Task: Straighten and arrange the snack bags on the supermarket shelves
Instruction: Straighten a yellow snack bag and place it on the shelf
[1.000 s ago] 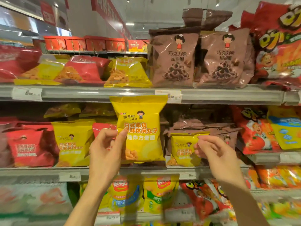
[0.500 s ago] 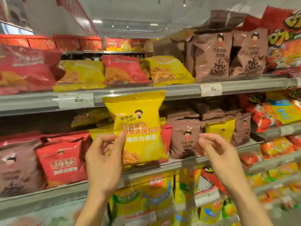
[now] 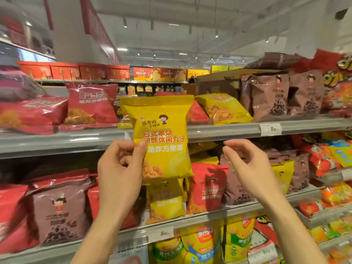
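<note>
A yellow snack bag is held upright before the upper shelf, pinched at its lower left by the left hand. The right hand is raised beside it, fingers loosely curled, holding nothing.

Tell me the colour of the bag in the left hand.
Yellow bag with orange and white lettering, pinched by the left hand; seen in the head view.

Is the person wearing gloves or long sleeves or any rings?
No gloves, and no sleeves in view. Both the left hand and the right hand are bare, and so are the forearms right down to the picture's edge. No rings, watch or bracelets show.
</note>
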The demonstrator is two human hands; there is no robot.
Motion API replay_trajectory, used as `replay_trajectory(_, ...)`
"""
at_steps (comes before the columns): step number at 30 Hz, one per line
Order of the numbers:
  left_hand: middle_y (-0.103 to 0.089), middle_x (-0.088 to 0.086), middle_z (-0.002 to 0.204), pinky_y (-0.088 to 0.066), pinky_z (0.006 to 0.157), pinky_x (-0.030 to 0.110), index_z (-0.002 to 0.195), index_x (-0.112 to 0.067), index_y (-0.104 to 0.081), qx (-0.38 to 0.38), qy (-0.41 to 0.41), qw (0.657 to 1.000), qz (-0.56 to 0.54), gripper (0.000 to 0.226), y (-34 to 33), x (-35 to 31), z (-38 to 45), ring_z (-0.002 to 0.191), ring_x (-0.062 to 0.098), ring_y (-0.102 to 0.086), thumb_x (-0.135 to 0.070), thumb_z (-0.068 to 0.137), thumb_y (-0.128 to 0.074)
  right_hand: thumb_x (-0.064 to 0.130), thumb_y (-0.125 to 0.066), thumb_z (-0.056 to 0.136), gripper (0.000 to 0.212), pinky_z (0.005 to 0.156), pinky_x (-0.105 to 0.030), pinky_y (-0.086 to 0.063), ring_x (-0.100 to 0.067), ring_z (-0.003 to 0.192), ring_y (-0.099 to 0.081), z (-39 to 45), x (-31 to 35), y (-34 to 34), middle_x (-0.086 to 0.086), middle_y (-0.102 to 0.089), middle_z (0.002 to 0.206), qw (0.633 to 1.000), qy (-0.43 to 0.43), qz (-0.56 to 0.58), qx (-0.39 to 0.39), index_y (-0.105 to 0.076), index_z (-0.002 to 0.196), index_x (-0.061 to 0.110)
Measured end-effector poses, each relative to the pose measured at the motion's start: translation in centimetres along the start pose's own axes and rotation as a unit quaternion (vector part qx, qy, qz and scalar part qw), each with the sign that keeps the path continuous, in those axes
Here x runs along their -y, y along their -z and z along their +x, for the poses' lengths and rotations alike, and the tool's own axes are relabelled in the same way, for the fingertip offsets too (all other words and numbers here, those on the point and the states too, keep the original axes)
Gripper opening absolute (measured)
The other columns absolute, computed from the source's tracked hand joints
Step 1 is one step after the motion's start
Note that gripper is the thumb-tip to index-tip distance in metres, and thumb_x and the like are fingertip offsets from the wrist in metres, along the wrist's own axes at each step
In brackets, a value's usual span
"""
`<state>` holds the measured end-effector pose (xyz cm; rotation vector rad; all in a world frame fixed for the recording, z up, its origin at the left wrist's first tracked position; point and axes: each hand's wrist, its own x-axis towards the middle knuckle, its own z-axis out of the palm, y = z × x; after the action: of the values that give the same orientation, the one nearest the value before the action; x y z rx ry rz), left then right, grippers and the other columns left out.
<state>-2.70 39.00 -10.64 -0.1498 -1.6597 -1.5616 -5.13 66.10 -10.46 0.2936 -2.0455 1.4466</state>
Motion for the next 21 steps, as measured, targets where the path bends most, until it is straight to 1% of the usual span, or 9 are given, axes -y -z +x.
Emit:
replay_trajectory(2,-0.061,0.024,0.068,-0.056,0.058,0.065,0.087,-0.025,-0.064,0.002,-0.005,1.000,0.003,0.033,0.2,-0.8,1.8,0.059,0.036,-0.066,-0.056,0.084,-0.073,0.032,-0.068,0.096,0.013,0.080,-0.016,-0.052,0.000,0.093,-0.067,2.1,0.8,-0.8,0.014,-0.073,0.101,0.999,0.018,-0.030,-0.001,-0.071,0.108,0.028)
replay_trajectory(4,-0.065,0.007,0.066,-0.058,0.058,0.056,0.085,-0.029,-0.064,-0.003,-0.027,0.999,0.023,0.029,0.5,-1.7,3.9,0.060,0.026,-0.066,-0.056,0.086,-0.071,0.036,-0.065,0.097,0.016,0.075,-0.015,-0.050,0.000,0.094,-0.064,4.6,1.8,-1.7,0.014,-0.070,0.106,0.997,0.038,-0.069,0.004,-0.070,0.110,0.028)
replay_trajectory(6,-0.068,-0.004,0.068,-0.057,0.061,0.051,0.082,-0.028,-0.065,-0.015,-0.039,0.999,0.033,0.025,0.4,-2.5,6.2,0.064,0.014,-0.065,-0.051,0.089,-0.072,0.040,-0.062,0.098,0.022,0.079,-0.026,-0.049,-0.007,0.096,-0.063,7.5,2.9,-2.7,0.008,-0.067,0.114,0.991,0.063,-0.116,0.016,-0.069,0.114,0.026)
replay_trajectory(9,-0.072,0.003,0.079,-0.059,0.072,0.061,0.082,-0.024,-0.066,-0.030,-0.029,0.999,0.030,0.021,0.0,-3.2,9.3,0.077,0.028,-0.073,-0.041,0.090,-0.074,0.047,-0.057,0.100,0.041,0.092,-0.040,-0.052,-0.022,0.105,-0.064,11.5,4.5,-4.3,-0.004,-0.071,0.113,0.975,0.077,-0.204,0.037,-0.070,0.121,0.015)
replay_trajectory(11,-0.071,0.001,0.079,-0.059,0.074,0.062,0.081,-0.025,-0.067,-0.038,-0.031,0.997,0.055,0.020,-0.1,-3.6,10.8,0.076,0.029,-0.071,-0.041,0.089,-0.074,0.053,-0.052,0.101,0.046,0.085,-0.043,-0.053,-0.029,0.099,-0.067,13.7,5.1,-5.4,-0.007,-0.073,0.098,0.963,0.071,-0.253,0.058,-0.072,0.105,0.011)
replay_trajectory(13,-0.069,-0.001,0.075,-0.059,0.074,0.059,0.080,-0.025,-0.066,-0.041,-0.030,0.997,0.066,0.020,-0.2,-3.8,11.9,0.069,0.022,-0.065,-0.041,0.090,-0.073,0.059,-0.046,0.101,0.056,0.068,-0.039,-0.046,-0.034,0.087,-0.065,15.3,5.2,-6.4,-0.007,-0.066,0.079,0.952,0.049,-0.292,0.081,-0.066,0.084,0.010)
replay_trajectory(15,-0.068,-0.003,0.073,-0.058,0.070,0.052,0.079,-0.025,-0.066,-0.044,-0.027,0.996,0.071,0.020,-0.2,-3.6,12.8,0.066,0.017,-0.062,-0.040,0.090,-0.073,0.064,-0.041,0.100,0.062,0.063,-0.036,-0.040,-0.033,0.081,-0.063,16.2,5.2,-7.4,-0.006,-0.060,0.073,0.946,0.019,-0.306,0.104,-0.062,0.080,0.010)
replay_trajectory(19,-0.064,-0.017,0.055,-0.046,0.052,0.022,0.078,-0.025,-0.065,-0.051,-0.040,0.993,0.101,0.021,-0.2,-3.1,13.6,0.049,-0.004,-0.057,-0.038,0.093,-0.072,0.071,-0.039,0.097,0.068,0.071,-0.036,-0.044,-0.031,0.083,-0.063,17.1,5.0,-8.5,-0.004,-0.060,0.078,0.952,-0.020,-0.280,0.123,-0.064,0.085,0.009)
replay_trajectory(21,-0.064,-0.012,0.054,-0.043,0.043,0.016,0.080,-0.021,-0.066,-0.052,-0.041,0.993,0.101,0.021,-0.1,-2.9,13.7,0.043,-0.004,-0.055,-0.037,0.093,-0.072,0.070,-0.043,0.097,0.062,0.071,-0.035,-0.044,-0.032,0.085,-0.064,17.3,5.0,-8.6,-0.006,-0.061,0.081,0.957,-0.031,-0.256,0.136,-0.063,0.089,0.011)
